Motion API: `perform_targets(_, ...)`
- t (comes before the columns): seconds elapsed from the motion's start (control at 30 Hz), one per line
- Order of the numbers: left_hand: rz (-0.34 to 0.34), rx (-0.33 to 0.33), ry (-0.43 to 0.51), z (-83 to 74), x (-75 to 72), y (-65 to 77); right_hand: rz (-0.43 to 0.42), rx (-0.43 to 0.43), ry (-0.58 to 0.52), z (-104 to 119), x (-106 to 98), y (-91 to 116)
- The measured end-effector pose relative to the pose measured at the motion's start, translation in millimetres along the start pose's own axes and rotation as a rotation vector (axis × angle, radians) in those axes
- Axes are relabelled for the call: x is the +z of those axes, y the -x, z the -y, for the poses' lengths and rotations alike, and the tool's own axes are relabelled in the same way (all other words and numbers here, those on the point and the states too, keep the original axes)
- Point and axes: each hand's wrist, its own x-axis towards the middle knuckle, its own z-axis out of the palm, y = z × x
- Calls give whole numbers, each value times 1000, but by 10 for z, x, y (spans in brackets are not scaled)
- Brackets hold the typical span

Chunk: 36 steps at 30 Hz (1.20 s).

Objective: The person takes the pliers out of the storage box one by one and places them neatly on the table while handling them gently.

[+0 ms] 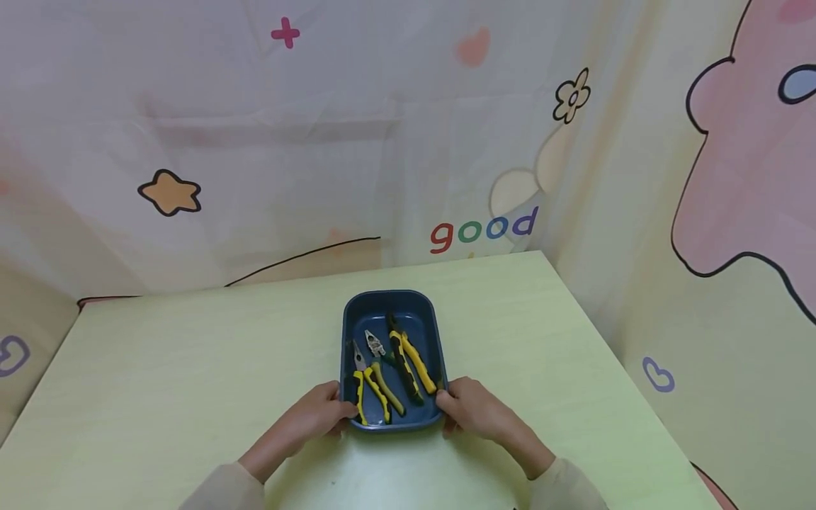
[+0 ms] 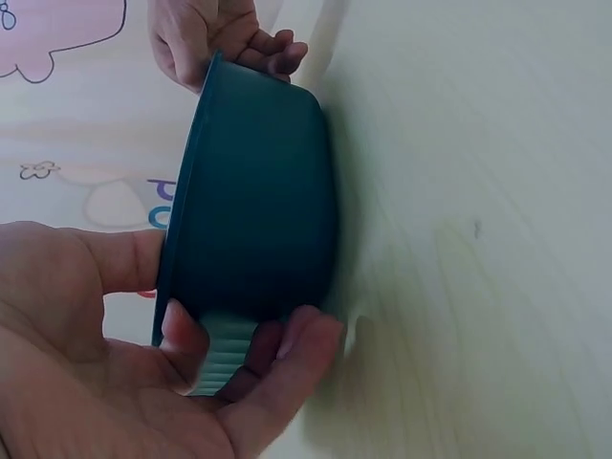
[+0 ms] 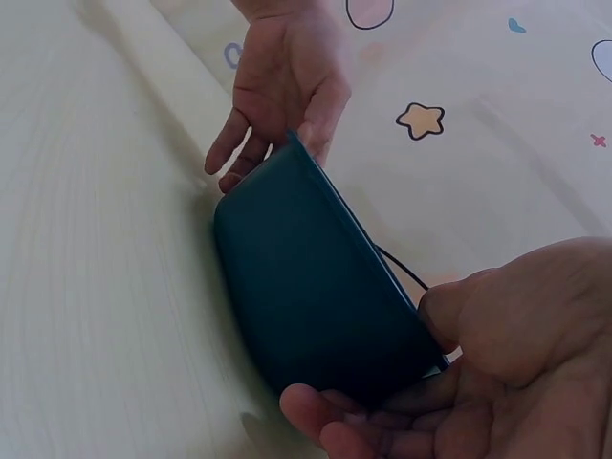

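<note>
A dark blue rectangular tray (image 1: 414,419) with rounded corners is held at its two near side corners. My left hand (image 1: 321,409) grips the left side, thumb over the rim and fingers underneath. On the opposite side, my right hand (image 1: 479,407) holds the rim the same way. Inside the tray lie long-nose pliers (image 1: 359,360) with yellow and black handles, combination pliers (image 1: 375,344) in the middle, and black and yellow pliers (image 1: 404,368) on the right. Both wrist views show the tray's outer wall (image 2: 258,191) close over the table, with the pliers hidden behind it.
The pale green table (image 1: 191,368) extends to both sides of the tray. Behind it hangs a printed curtain (image 1: 306,170) with a star, a flower and the word "good". Another printed curtain (image 1: 637,248) runs along the right edge.
</note>
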Motion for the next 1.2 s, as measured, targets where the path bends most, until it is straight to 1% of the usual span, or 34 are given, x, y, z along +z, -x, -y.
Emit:
perform_targets(0.33, -14, -9, -41, 60, -40, 102, 25, 0, 6, 56, 57, -18)
perform_targets(0.57, -15, -14, -26, 88, -59, 163, 40, 2, 14, 77, 97, -29)
perform_targets(0.83, 0, -30, -19, 149, -97, 216, 59, -27, 20, 98, 144, -40)
perform_targets(1.2, 9, -51, -36, 184, -154, 270, 72, -41, 33, 156, 204, -67)
